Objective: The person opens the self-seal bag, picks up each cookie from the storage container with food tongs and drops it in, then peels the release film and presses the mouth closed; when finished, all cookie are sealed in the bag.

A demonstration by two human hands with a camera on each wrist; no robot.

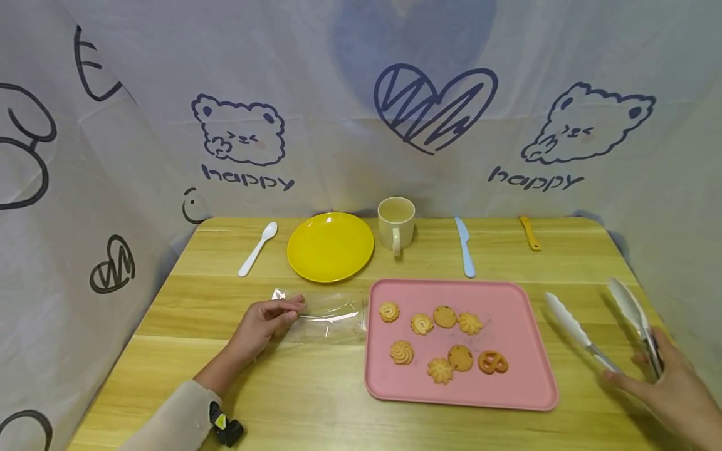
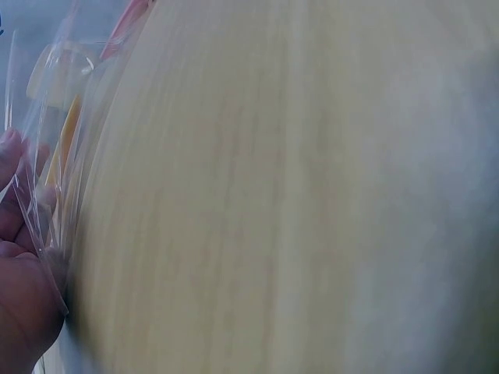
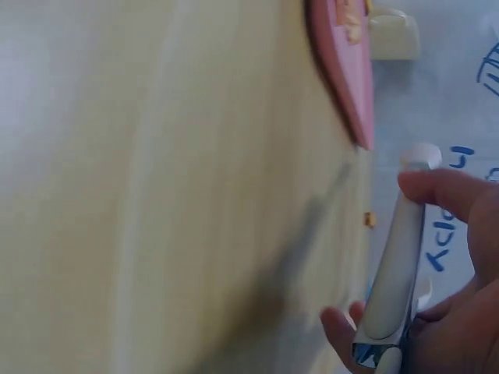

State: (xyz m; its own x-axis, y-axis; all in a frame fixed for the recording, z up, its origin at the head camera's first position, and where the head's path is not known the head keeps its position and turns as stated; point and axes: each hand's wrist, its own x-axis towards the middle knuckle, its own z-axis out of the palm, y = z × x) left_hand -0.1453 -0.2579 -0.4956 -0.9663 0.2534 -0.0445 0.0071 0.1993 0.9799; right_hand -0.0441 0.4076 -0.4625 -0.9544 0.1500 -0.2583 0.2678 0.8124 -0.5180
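At near right, the right hand [image 1: 671,382], partly cut off, held tongs [image 1: 571,321], thumb and fingers clamped on the arms, the white tips apart. Left of them, a pink tray [image 1: 519,326] contained seven cookies [image 1: 445,316] and one pretzel [image 1: 493,362]. Farther left, the left hand [image 1: 265,322] pinched a clear plastic bag [image 1: 329,317], its opening hard to make out. Beyond, a cream mug [image 1: 389,233], its inner bottom hidden, stood right of a yellow plate [image 1: 331,247].
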